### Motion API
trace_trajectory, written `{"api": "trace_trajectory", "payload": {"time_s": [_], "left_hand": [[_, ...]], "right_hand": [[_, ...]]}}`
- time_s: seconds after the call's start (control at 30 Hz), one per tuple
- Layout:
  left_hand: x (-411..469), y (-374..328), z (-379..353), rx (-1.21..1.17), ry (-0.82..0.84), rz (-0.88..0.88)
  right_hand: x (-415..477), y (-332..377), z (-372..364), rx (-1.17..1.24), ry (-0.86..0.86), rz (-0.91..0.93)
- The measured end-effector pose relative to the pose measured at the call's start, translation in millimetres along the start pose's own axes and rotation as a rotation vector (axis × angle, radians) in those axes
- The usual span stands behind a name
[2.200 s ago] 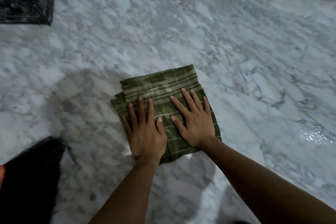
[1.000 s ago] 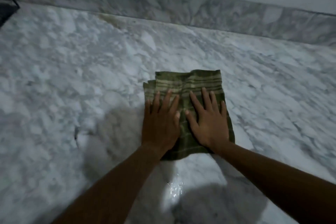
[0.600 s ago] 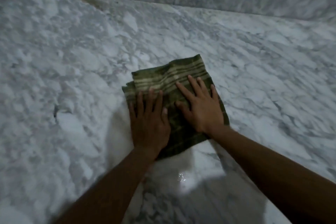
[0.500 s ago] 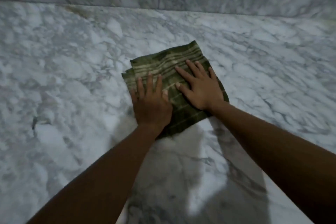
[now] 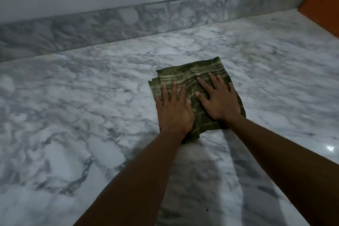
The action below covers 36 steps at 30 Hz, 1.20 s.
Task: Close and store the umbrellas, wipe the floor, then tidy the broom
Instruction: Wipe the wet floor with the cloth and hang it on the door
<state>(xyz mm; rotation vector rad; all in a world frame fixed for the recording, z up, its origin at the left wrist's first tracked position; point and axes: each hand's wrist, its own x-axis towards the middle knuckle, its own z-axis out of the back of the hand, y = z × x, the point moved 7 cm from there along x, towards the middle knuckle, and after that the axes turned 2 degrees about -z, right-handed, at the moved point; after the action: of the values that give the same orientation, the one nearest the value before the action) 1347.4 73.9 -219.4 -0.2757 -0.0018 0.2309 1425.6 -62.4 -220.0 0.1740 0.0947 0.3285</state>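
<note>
1. Risk — the marble floor (image 5: 77, 108) shows a bright glint at the right edge, probably wet. With both arms stretched forward and weight on the palms, the cloth could skid and the person pitch forward.
2. Risk — the folded green cloth (image 5: 190, 73) is layered; uneven pressure could bunch or unfold it, leaving streaks.
3. Risk — the marble skirting (image 5: 146, 18) lies not far ahead; a long push would run the cloth's far edge into it.
4. Grip: left hand (image 5: 173, 110) and right hand (image 5: 218, 101) both lie flat, fingers straight and spread — pressing, not clasping.
5. Position: the cloth lies on the floor directly under both palms, its striped far edge showing beyond the fingertips. No umbrellas or broom in view.
</note>
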Motion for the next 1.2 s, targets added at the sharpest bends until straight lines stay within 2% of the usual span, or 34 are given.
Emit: {"api": "trace_trajectory", "payload": {"time_s": [0.1, 0.27, 0.57, 0.73, 0.87, 1.03, 1.1, 1.2], "left_hand": [[3, -15, -7, 0.036, 0.017, -0.054], [-2, -20, -10, 0.020, 0.011, -0.066], [-110, -21, -13, -0.068, -0.154, -0.229], [-170, 18, -3, -0.033, -0.138, -0.243], [-217, 89, 16, 0.070, -0.129, -0.164], [-301, 181, 39, 0.140, -0.109, 0.001], [-335, 188, 43, 0.121, -0.107, 0.072], [-354, 158, 34, 0.091, -0.070, 0.064]], "right_hand": [[1, -21, 4, 0.003, 0.014, 0.016], [-12, -27, 0, 0.027, -0.035, -0.153], [-138, -15, -6, 0.027, -0.020, -0.237], [-189, 29, -18, 0.017, -0.015, -0.204], [-232, 98, -34, 0.021, 0.023, -0.117], [-293, 202, -56, 0.052, 0.131, 0.139], [-311, 217, -61, 0.003, 0.162, 0.272], [-327, 189, -55, -0.041, 0.157, 0.408]]}}
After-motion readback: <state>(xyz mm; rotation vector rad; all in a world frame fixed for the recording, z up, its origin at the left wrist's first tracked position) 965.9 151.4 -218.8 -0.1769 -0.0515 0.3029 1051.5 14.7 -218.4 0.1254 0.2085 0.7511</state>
